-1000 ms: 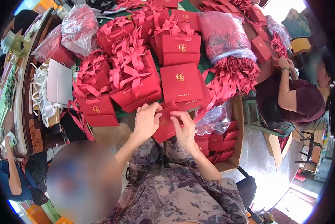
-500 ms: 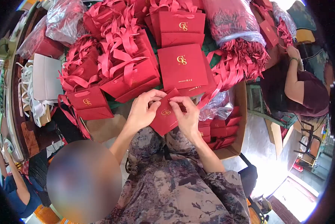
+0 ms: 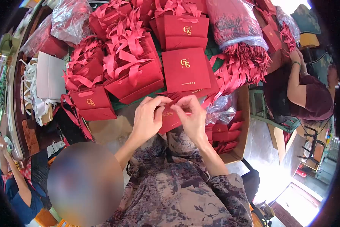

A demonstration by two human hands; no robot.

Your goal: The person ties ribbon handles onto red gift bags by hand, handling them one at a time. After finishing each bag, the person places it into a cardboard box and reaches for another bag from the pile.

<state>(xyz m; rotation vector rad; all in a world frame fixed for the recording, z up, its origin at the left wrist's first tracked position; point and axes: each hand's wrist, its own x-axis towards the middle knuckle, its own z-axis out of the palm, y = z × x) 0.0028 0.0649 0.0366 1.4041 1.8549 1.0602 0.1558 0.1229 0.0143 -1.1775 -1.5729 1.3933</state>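
Over my lap, a small red paper gift bag (image 3: 168, 122) with a gold monogram is held between both hands. My left hand (image 3: 148, 114) pinches its upper left side, thumb against the front. At the upper right edge, the thumb and fingers of my right hand (image 3: 193, 116) are pressed together on the bag. My fingers partly cover its top edge, and whether a ribbon lies between them is hidden. Just beyond, a flat red bag (image 3: 186, 70) with the same monogram lies on top of others on the table.
Red bags with ribbon handles (image 3: 134, 75) crowd the table's left side. A plastic-wrapped bundle of red cords (image 3: 236, 26) lies at the back right. Right of my knees stands a cardboard box (image 3: 245, 132) of red bags. A co-worker (image 3: 310, 92) sits at right; another person (image 3: 24, 193) is at left.
The held bag has come up slightly and tilted, so less of its lower corner shows and its top folds stand out. My right hand has shifted a little right. Both hands keep their hold.
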